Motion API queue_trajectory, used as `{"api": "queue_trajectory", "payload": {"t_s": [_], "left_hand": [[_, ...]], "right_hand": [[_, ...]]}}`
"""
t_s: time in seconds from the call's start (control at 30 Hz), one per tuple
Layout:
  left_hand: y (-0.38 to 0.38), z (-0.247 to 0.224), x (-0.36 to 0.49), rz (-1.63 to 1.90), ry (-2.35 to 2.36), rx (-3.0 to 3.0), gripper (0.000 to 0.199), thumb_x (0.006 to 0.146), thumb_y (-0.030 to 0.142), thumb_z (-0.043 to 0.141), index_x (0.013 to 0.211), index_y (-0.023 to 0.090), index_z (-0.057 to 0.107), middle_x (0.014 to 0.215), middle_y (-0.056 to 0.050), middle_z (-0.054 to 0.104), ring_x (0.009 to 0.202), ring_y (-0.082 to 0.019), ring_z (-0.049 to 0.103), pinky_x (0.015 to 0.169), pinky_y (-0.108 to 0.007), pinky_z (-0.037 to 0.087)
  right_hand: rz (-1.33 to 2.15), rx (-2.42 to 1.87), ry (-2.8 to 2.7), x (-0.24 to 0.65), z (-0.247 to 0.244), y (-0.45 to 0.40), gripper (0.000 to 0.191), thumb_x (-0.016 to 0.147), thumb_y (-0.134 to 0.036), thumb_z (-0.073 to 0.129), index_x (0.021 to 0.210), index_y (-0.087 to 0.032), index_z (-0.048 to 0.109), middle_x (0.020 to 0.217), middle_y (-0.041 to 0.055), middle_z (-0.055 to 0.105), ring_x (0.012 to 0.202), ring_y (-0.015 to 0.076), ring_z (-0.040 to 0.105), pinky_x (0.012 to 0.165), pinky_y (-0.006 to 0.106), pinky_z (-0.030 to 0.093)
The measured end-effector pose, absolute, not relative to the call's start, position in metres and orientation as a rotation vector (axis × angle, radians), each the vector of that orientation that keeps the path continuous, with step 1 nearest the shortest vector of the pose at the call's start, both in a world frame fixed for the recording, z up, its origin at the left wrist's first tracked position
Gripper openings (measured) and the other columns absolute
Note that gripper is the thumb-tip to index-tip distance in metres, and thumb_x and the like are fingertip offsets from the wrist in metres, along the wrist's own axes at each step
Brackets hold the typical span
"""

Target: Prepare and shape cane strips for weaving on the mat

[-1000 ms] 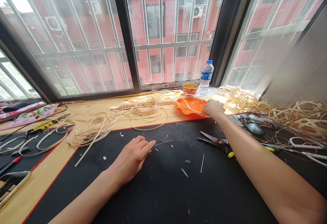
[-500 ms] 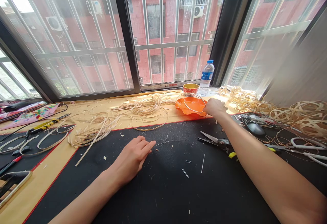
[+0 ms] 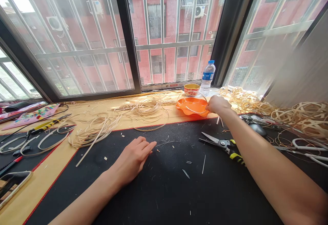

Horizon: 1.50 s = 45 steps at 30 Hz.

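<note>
The dish (image 3: 191,108) at centre is glossy orange plastic, and the cane strips (image 3: 151,110) left of it look pale, matt and fibrous. The mat (image 3: 174,190) below is rough black cloth; the scissors (image 3: 221,144) have smooth steel blades and shiny plastic grips.

Nothing can be read for certain. The label on the plastic water bottle (image 3: 208,78) is blue and white, its print too small to make out. The strip along the window frame (image 3: 164,87) bears a red mark and tiny illegible characters. The yellow cup (image 3: 191,90) shows blurred red markings.
</note>
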<state>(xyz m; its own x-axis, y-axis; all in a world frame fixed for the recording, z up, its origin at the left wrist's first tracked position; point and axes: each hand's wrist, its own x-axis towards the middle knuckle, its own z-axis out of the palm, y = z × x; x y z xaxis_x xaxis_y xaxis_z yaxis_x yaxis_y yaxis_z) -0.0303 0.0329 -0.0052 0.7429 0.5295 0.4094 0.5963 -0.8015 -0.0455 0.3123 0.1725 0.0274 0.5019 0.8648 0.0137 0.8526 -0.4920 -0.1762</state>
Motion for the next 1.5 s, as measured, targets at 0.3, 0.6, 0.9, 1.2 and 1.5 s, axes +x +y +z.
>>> {"api": "queue_trajectory", "payload": {"t_s": [0.3,0.6,0.9,1.2,1.5], "left_hand": [[0.033,-0.005,-0.031,-0.59,-0.893,-2.766,0.031,0.091,0.008,0.04,0.116,0.014,0.057,0.084,-0.008,0.068,0.085,-0.02,0.059,0.07,-0.034,0.055],[0.034,-0.006,-0.03,-0.562,-0.887,-2.767,0.03,0.091,0.007,0.041,0.116,0.011,0.056,0.085,-0.009,0.068,0.086,-0.021,0.059,0.07,-0.036,0.056],[0.033,-0.005,-0.03,-0.576,-0.902,-2.775,0.032,0.091,0.007,0.04,0.117,0.014,0.057,0.084,-0.008,0.068,0.087,-0.021,0.06,0.07,-0.035,0.056],[0.033,-0.007,-0.031,-0.542,-0.892,-2.773,0.031,0.091,0.008,0.039,0.117,0.011,0.056,0.086,-0.009,0.068,0.085,-0.021,0.059,0.069,-0.036,0.055],[0.033,-0.005,-0.03,-0.532,-0.894,-2.773,0.029,0.091,0.007,0.04,0.116,0.01,0.056,0.086,-0.009,0.068,0.086,-0.022,0.059,0.07,-0.036,0.055]], "right_hand": [[0.055,-2.521,-1.627,0.314,0.036,0.168,0.017,0.073,-0.013,0.068,0.089,-0.012,0.066,0.089,0.0152,0.067,0.09,0.0271,0.064,0.067,0.031,0.051],[-0.001,-2.488,-1.676,0.309,0.045,0.164,0.017,0.068,-0.013,0.068,0.085,-0.014,0.067,0.084,0.016,0.067,0.084,0.0312,0.065,0.061,0.032,0.05],[0.055,-2.516,-1.775,0.309,0.057,0.159,0.005,0.073,-0.016,0.063,0.076,-0.016,0.066,0.07,0.0101,0.065,0.078,0.0253,0.065,0.058,0.028,0.046],[0.054,-2.553,-1.825,0.307,0.065,0.158,0.008,0.068,-0.008,0.063,0.071,-0.015,0.066,0.058,0.0088,0.061,0.072,0.0253,0.065,0.059,0.029,0.046],[0.041,-2.531,-1.825,0.306,0.07,0.152,0.013,0.068,-0.006,0.061,0.073,-0.016,0.067,0.06,0.0095,0.062,0.071,0.0261,0.065,0.057,0.03,0.047]]}}
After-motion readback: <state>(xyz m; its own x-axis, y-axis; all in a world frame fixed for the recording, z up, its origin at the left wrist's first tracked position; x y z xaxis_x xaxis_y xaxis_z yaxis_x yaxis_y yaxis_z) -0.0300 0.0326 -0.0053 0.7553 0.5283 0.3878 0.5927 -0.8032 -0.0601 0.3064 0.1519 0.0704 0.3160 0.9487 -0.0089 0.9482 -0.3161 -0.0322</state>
